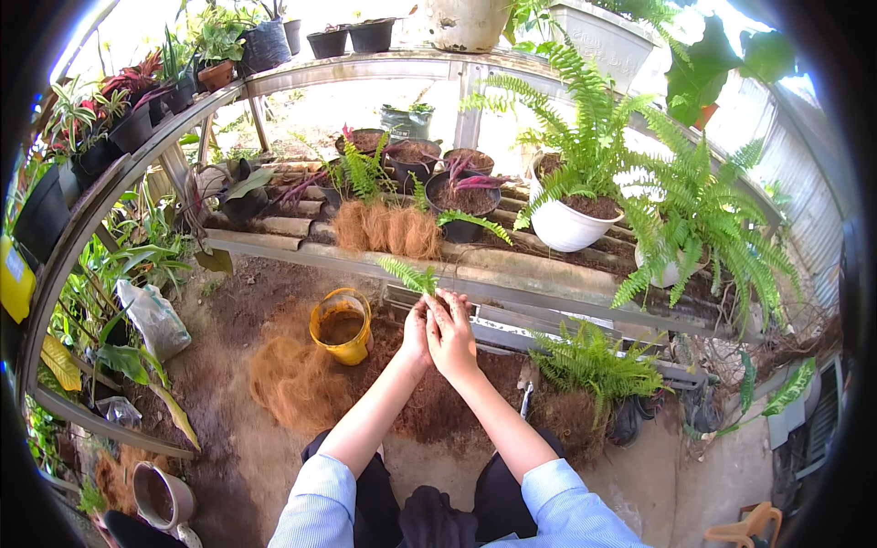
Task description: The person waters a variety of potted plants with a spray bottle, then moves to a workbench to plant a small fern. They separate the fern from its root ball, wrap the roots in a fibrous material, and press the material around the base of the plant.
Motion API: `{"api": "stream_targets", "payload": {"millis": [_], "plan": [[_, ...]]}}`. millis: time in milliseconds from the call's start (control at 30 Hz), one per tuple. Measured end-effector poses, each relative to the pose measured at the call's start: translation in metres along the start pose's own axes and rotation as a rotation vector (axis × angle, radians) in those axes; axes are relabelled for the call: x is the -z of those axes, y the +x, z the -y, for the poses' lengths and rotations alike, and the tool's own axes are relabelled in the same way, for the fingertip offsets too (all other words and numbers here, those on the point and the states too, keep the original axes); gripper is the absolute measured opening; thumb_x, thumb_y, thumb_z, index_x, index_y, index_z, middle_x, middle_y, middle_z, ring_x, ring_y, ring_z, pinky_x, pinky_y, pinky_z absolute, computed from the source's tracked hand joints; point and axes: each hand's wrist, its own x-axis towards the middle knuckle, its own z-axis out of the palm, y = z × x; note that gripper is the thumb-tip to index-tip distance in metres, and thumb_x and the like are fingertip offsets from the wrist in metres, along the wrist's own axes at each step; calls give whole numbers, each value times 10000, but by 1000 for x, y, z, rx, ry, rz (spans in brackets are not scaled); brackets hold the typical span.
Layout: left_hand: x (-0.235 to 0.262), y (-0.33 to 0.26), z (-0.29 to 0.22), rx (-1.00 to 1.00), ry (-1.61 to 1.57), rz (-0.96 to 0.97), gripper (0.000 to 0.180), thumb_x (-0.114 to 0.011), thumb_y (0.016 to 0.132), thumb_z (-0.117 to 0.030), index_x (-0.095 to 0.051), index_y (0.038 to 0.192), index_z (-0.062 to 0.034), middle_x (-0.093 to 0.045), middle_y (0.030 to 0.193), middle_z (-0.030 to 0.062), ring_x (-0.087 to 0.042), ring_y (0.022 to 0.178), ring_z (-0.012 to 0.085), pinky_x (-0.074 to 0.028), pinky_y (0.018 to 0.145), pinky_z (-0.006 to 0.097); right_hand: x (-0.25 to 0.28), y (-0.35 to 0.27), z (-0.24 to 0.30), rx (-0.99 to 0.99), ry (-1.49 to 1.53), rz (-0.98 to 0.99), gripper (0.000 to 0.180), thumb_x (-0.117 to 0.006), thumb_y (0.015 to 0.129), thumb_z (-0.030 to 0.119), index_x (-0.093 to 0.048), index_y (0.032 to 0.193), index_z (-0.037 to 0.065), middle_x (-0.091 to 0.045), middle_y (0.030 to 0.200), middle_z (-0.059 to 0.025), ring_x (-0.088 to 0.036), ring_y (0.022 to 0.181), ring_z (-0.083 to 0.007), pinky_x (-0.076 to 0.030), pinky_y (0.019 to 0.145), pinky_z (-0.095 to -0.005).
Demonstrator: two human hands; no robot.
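Out in front of me my left hand [416, 332] and my right hand [451, 334] are pressed together, fingers closed round the base of a small fern [409, 275]. Its green fronds stick out past the fingertips toward the far left; the root end is hidden in my palms. Below my hands is a heap of dark brown soil [440, 402]. To the left stands a yellow bucket [363, 344] with brown material inside, beside a loose pile of coconut fibre [294, 382]. Beyond my hands, several fibre-wrapped balls [388, 229] sit in a row on the slatted bench.
The bench [539, 274] carries several black pots of soil [464, 203] and a white pot with a large fern [574, 225]. A dug-up fern clump [598, 365] lies on the ground at right. A potted-plant shelf [146, 155] curves along the left. An empty pot [164, 495] lies lower left.
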Motion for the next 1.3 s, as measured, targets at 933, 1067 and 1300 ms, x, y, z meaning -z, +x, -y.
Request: {"api": "stream_targets", "payload": {"millis": [933, 1067, 1300], "plan": [[16, 8, -7, 85, 50, -99, 551, -198, 924, -428, -501, 1092, 1, -561, 1083, 192, -528, 1034, 323, -402, 951, 448, 27, 3, -18, 31, 238, 533, 779, -639, 649, 122, -285, 1335, 11, -262, 1370, -215, -240, 1301, -361, -198, 1088, -423], [3, 3, -2, 61, 160, -290, 754, -116, 873, -642, -526, 974, -17, -602, 958, 165, -565, 935, 306, -448, 865, 451, 29, 1, -15, 62, 66, 648, 907, -642, 579, 78, -194, 1367, 29, -196, 1395, -205, -195, 1324, -354, -187, 1102, -423], [-32, -9, 2, 46, 340, -348, 488, -577, 796, -518, -531, 879, -39, -606, 858, 102, -586, 847, 217, -481, 775, 372, -1, -18, -27, 91, -192, 460, 536, -495, 745, -12, -366, 1266, -27, -312, 1326, -239, -319, 1255, -388, -333, 1030, -420]]}}
